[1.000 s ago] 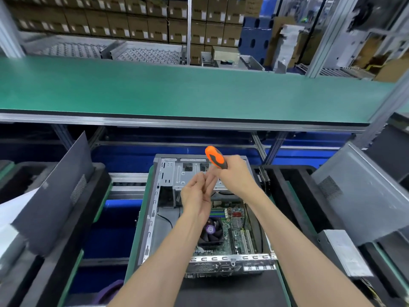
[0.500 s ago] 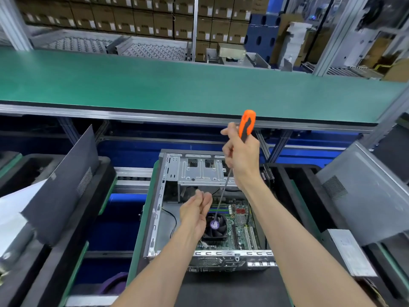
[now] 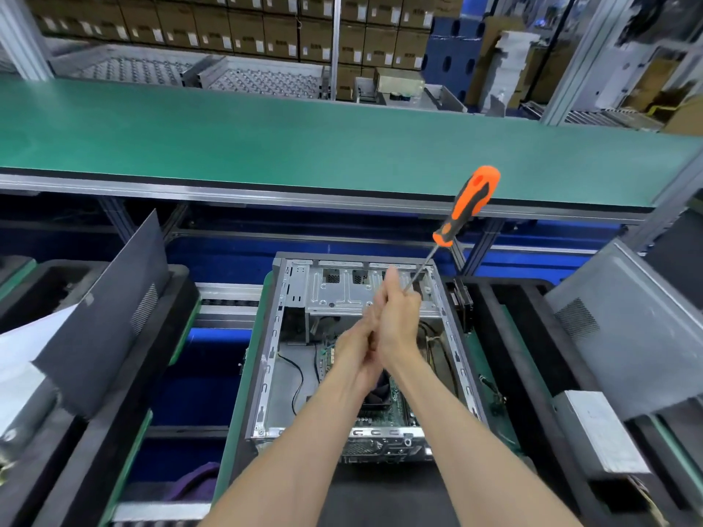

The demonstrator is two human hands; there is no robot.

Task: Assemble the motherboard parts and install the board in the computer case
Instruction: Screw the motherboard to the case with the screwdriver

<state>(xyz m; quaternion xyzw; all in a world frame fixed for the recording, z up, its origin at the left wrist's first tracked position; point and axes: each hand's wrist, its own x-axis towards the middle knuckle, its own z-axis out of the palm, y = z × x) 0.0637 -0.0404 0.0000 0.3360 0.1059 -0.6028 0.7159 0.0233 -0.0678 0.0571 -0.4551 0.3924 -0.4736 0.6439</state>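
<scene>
Board (image 3: 384, 414): we see it lying flat in the case floor, at the near end, mostly hidden under our forearms; a dark fan shows just beyond the wrists.

Case (image 3: 266, 374): open side up on its tray, drive cage at the far end, rear ports toward us.

Left hand (image 3: 355, 359): pressed against the right above the middle of the case, fingers laid along it. Half a second ago it hung lower, over the fan. We cannot tell whether it pinches a screw or the shaft.

Right hand (image 3: 397, 321): fingers curled round the lower shaft of the driver, above the case's far half.

Driver (image 3: 466, 207): a moment ago we gripped the orange handle with the tip down at the board; now the handle stands free, tilted beyond the far right corner of the case, and the tip is buried between our hands.

Meaning: we judge the tip is being loaded with a screw, so fastening the board is not yet finished.

Belt (image 3: 342, 146): green, beyond the case.
</scene>
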